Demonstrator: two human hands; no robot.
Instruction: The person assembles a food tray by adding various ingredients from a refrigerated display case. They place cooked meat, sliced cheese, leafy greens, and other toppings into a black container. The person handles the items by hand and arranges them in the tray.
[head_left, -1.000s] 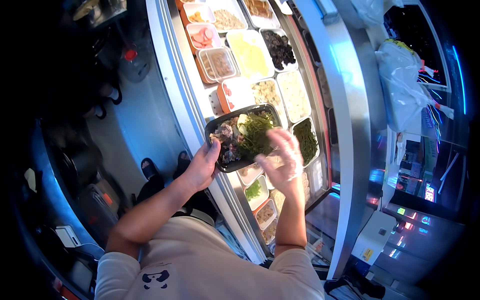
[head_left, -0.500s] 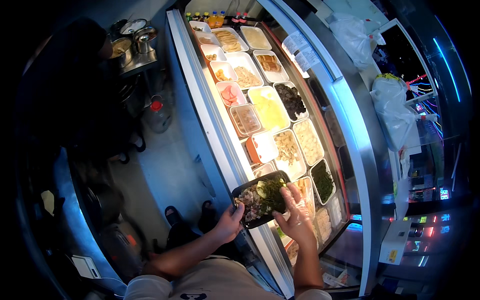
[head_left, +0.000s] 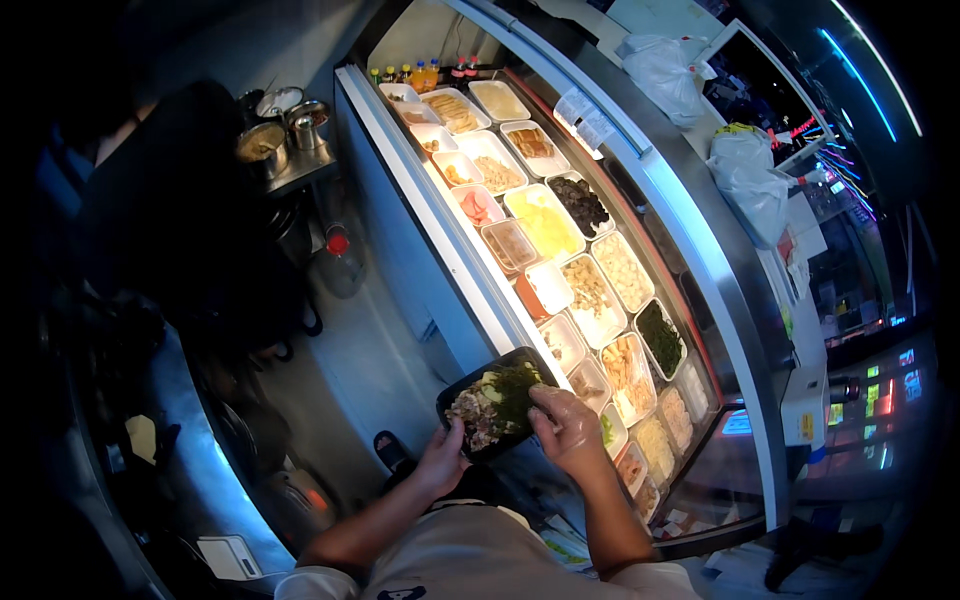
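My left hand (head_left: 442,462) grips the lower left edge of a black rectangular tray (head_left: 512,440), its thumb over the rim. Inside the tray lie chopped pinkish meat-like pieces (head_left: 484,420) on the left, dark green shredded seaweed or greens (head_left: 516,388) on the right, and some pale yellowish pieces near the top. My right hand (head_left: 568,425), which looks covered by a clear thin glove, is at the tray's right side. Its fingers are curled together over the edge by the greens; whatever is between them is hidden.
Right of the tray runs a lit display case (head_left: 440,230) with several white food containers, among them dark green shreds (head_left: 662,338) and yellow strips (head_left: 545,222). Bottles (head_left: 425,74) stand at its far end. A person in dark clothes (head_left: 190,200) is left, near metal pots (head_left: 264,148).
The tray has come down and left, off the case's front edge and closer to my body. My right fingers, spread over the greens before, are now curled at the tray's right side.
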